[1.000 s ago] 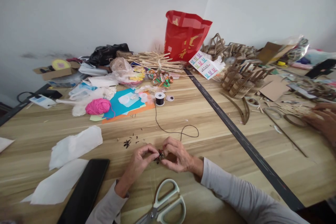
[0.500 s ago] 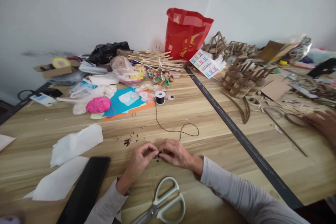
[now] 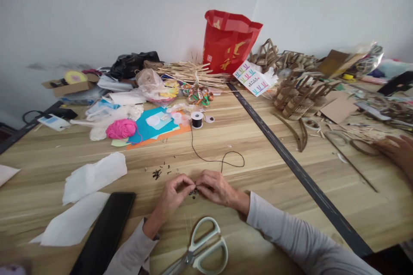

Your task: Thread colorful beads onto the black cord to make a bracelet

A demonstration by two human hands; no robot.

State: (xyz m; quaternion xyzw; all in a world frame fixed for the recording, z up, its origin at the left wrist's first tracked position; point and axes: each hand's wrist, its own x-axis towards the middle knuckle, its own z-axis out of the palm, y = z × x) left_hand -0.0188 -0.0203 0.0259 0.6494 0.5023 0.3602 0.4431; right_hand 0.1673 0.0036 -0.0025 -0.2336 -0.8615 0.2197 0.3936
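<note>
Landmark: the scissors (image 3: 187, 259), pale-handled, lying on the bench (image 3: 264, 172) close to me.
Left grip: my left hand (image 3: 173, 193), beyond the scissors and to their left, has thumb and forefinger pinched together on the small beaded piece (image 3: 194, 194).
Right grip: my right hand (image 3: 217, 188), beyond the scissors' handles, pinches the same piece, fingertips nearly meeting the left ones.
Beaded piece: dark, beyond the scissors, between my fingertips; finer detail is too small to tell.
Black cord (image 3: 192, 139): runs from the spool (image 3: 196, 123), well beyond the scissors, looping to my right hand.
Black bits (image 3: 157, 175): scattered beyond and left of the scissors.
Co-worker's hand (image 3: 398, 151): far right of the scissors.
</note>
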